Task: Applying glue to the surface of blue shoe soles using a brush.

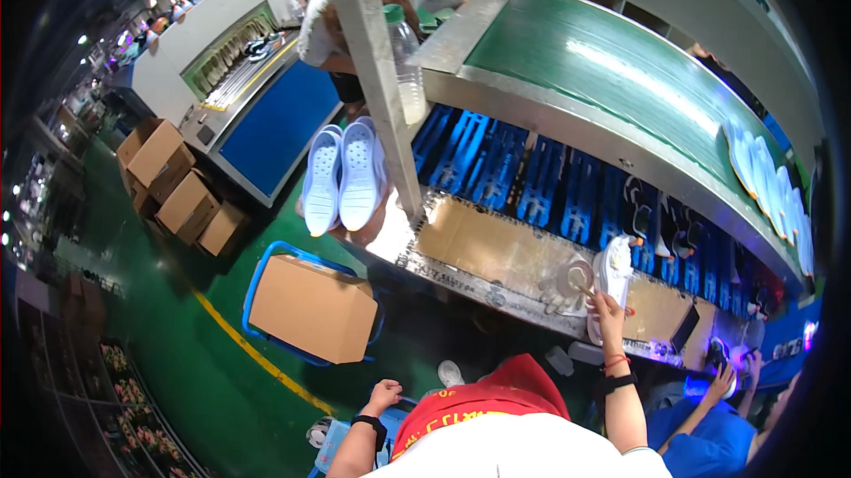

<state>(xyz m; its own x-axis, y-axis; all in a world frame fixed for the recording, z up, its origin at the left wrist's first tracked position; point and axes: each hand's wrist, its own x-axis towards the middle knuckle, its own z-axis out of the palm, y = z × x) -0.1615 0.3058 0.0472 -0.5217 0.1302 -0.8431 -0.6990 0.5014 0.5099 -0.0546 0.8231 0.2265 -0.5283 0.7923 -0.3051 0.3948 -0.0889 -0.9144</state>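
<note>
My right hand [608, 318] reaches over the bench ledge, its fingers pinched on a thin stick that slants toward a clear round cup [576, 278]. Close beside that hand, a white shoe [612, 276] lies lengthwise on the ledge, with its lower end partly behind my fingers. Down at the left of my body, my left hand [383, 396] is curled closed above a blue stool [332, 444]; nothing shows in it. Each wrist wears a black band.
White soles [358, 178] stand at the ledge's left end beside a metal post [377, 79]. Behind are blue racks [541, 185] and a green conveyor [603, 61] carrying more soles. A cardboard box [310, 305] sits left. Co-workers are at far left and right [709, 434].
</note>
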